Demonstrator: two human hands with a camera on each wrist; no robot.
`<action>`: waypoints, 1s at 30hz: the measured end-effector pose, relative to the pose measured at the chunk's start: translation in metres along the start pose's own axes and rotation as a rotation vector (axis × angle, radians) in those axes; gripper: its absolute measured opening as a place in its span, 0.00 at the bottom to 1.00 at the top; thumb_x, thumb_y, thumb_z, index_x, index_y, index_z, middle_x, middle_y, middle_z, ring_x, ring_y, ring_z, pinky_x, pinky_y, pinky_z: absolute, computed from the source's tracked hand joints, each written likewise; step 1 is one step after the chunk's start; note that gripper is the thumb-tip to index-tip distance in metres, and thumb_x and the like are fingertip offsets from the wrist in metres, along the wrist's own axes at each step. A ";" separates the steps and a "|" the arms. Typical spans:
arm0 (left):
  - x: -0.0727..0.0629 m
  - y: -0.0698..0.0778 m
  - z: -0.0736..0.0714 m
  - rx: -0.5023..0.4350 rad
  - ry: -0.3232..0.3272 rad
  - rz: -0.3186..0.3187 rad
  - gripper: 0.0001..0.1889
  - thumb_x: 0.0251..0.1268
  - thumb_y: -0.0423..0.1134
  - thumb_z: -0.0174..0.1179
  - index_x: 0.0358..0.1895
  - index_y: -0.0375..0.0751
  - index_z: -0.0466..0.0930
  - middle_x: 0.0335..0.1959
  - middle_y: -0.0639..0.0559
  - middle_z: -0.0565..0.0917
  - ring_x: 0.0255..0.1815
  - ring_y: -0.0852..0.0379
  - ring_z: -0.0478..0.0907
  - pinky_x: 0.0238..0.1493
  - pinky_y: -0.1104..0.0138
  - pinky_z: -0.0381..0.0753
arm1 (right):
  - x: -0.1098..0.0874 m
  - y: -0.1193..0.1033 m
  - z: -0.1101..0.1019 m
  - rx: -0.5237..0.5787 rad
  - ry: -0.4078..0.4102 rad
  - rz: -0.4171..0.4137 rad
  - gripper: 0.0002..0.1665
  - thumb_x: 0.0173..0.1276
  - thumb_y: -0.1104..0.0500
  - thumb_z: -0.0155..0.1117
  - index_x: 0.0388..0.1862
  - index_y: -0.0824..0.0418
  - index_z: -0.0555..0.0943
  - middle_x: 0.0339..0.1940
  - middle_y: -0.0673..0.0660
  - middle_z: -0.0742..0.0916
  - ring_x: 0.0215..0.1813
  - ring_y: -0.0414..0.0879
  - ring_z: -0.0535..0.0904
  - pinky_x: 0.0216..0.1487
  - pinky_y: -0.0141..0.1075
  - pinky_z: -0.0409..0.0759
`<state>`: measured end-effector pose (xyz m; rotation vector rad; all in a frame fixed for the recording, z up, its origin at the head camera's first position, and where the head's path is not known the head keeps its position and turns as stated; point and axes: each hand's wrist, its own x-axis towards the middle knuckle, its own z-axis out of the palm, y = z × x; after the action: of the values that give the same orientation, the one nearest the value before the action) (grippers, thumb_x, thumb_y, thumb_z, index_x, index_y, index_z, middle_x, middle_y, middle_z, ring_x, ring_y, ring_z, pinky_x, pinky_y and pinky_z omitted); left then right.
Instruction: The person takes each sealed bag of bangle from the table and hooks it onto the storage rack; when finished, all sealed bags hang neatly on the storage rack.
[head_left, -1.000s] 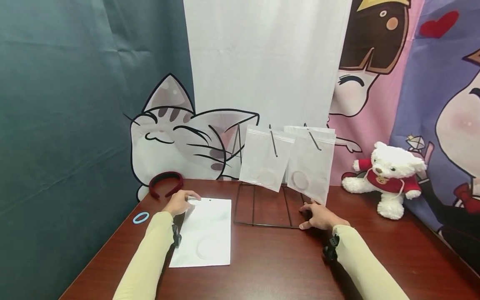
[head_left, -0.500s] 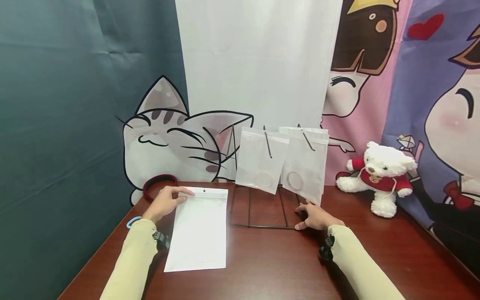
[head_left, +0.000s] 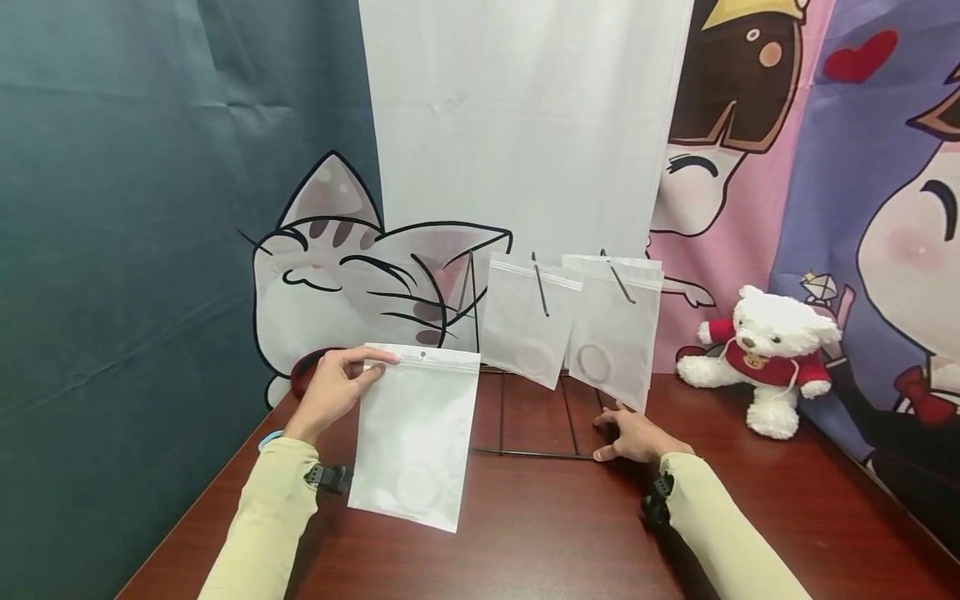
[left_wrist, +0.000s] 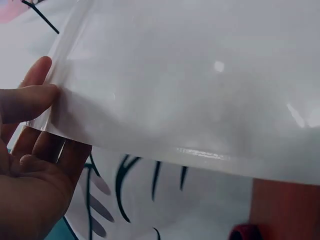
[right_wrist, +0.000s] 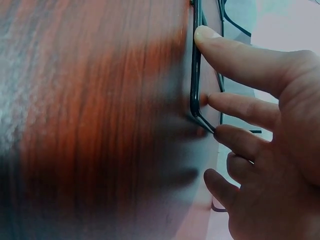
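Observation:
My left hand (head_left: pixel 333 387) pinches a white zip bag (head_left: pixel 420 450) by its top left corner, thumb in front and fingers behind. The bag hangs upright above the table, its punched hole at the top and a faint ring shape low inside. In the left wrist view, the thumb presses beside the bag's zip strip (left_wrist: pixel 70 45). My right hand (head_left: pixel 637 436) holds the front right corner of a black wire rack (head_left: pixel 525 454), thumb on the front bar and fingers along the side. Two white bags, the left bag (head_left: pixel 528 325) and right bag (head_left: pixel 618 325), hang on its hooks.
Behind the left hand a dark red headband (head_left: pixel 303 371) is partly hidden. A light blue ring (head_left: pixel 267 438) peeks out beside the left wrist. On the right sits a white teddy bear (head_left: pixel 776 417) in red. Printed curtains (head_left: pixel 525 125) stand behind the table (head_left: pixel 547 533).
The left hand took hold of the bag's top corner, lifted it off the table to hang upright, and moved it slightly right. The right hand stayed at the rack's corner.

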<state>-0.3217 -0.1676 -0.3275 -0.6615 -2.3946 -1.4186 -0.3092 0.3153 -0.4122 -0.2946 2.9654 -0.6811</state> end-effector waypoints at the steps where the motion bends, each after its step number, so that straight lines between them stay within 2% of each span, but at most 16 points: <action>1: 0.000 0.004 0.001 -0.012 0.006 0.011 0.10 0.70 0.37 0.61 0.49 0.52 0.88 0.31 0.48 0.78 0.13 0.62 0.55 0.17 0.67 0.62 | 0.000 0.000 0.000 -0.001 -0.002 -0.002 0.36 0.52 0.51 0.81 0.59 0.62 0.81 0.73 0.74 0.72 0.79 0.74 0.51 0.72 0.67 0.59; 3: 0.000 0.010 0.002 -0.037 0.017 0.034 0.10 0.70 0.38 0.61 0.48 0.53 0.88 0.39 0.50 0.81 0.13 0.60 0.55 0.17 0.67 0.61 | 0.000 0.000 -0.001 -0.001 -0.006 -0.001 0.37 0.52 0.51 0.81 0.60 0.62 0.81 0.73 0.74 0.71 0.79 0.74 0.50 0.73 0.67 0.58; 6: 0.003 0.018 0.005 -0.070 0.038 0.067 0.09 0.71 0.38 0.61 0.48 0.52 0.88 0.43 0.55 0.84 0.11 0.59 0.55 0.15 0.66 0.60 | 0.000 -0.001 -0.001 -0.008 -0.010 -0.004 0.37 0.53 0.50 0.80 0.60 0.62 0.80 0.73 0.74 0.71 0.79 0.74 0.52 0.72 0.67 0.59; 10: 0.009 0.027 0.010 -0.094 0.076 0.094 0.08 0.70 0.36 0.61 0.47 0.47 0.88 0.47 0.53 0.86 0.13 0.62 0.56 0.17 0.67 0.60 | 0.001 -0.001 -0.002 -0.026 -0.012 -0.015 0.37 0.53 0.50 0.80 0.60 0.62 0.80 0.73 0.75 0.71 0.77 0.75 0.56 0.71 0.66 0.62; 13: 0.013 0.033 0.017 -0.093 0.112 0.109 0.09 0.69 0.33 0.61 0.46 0.44 0.89 0.47 0.48 0.87 0.14 0.64 0.55 0.18 0.69 0.58 | 0.001 -0.001 -0.001 -0.029 -0.016 -0.018 0.37 0.54 0.50 0.80 0.60 0.62 0.80 0.73 0.75 0.71 0.77 0.75 0.56 0.71 0.66 0.62; 16: 0.016 0.041 0.023 -0.093 0.147 0.131 0.09 0.69 0.30 0.61 0.45 0.42 0.89 0.42 0.41 0.87 0.13 0.65 0.54 0.16 0.70 0.56 | 0.001 -0.001 -0.001 -0.025 -0.020 -0.021 0.37 0.54 0.50 0.80 0.60 0.63 0.80 0.73 0.75 0.71 0.78 0.75 0.53 0.72 0.67 0.61; 19: 0.014 0.058 0.027 -0.111 0.178 0.149 0.09 0.68 0.28 0.60 0.45 0.39 0.89 0.38 0.38 0.85 0.13 0.65 0.55 0.16 0.70 0.56 | 0.000 -0.001 -0.001 -0.024 -0.020 -0.026 0.36 0.54 0.50 0.80 0.60 0.62 0.80 0.73 0.75 0.71 0.79 0.75 0.51 0.72 0.68 0.60; 23: 0.012 0.077 0.030 -0.135 0.199 0.168 0.09 0.67 0.27 0.59 0.45 0.36 0.88 0.42 0.38 0.85 0.15 0.65 0.55 0.18 0.71 0.58 | 0.000 -0.001 -0.001 -0.031 -0.023 -0.026 0.36 0.54 0.49 0.79 0.60 0.62 0.80 0.73 0.74 0.71 0.79 0.74 0.50 0.72 0.68 0.60; 25: 0.014 0.080 0.032 -0.136 0.204 0.176 0.10 0.68 0.27 0.60 0.45 0.36 0.88 0.44 0.39 0.86 0.15 0.64 0.55 0.19 0.71 0.58 | 0.000 0.000 -0.001 -0.031 -0.025 -0.023 0.36 0.54 0.50 0.79 0.60 0.63 0.80 0.73 0.75 0.70 0.79 0.74 0.50 0.72 0.67 0.60; 30: 0.015 0.085 0.034 -0.128 0.218 0.206 0.09 0.67 0.27 0.60 0.44 0.37 0.89 0.36 0.38 0.84 0.16 0.61 0.56 0.19 0.72 0.58 | 0.000 -0.001 -0.001 -0.025 -0.025 -0.021 0.36 0.54 0.50 0.79 0.60 0.63 0.80 0.74 0.75 0.69 0.79 0.74 0.50 0.72 0.67 0.60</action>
<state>-0.2913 -0.0988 -0.2736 -0.7202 -2.0219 -1.4809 -0.3093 0.3152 -0.4108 -0.3338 2.9530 -0.6386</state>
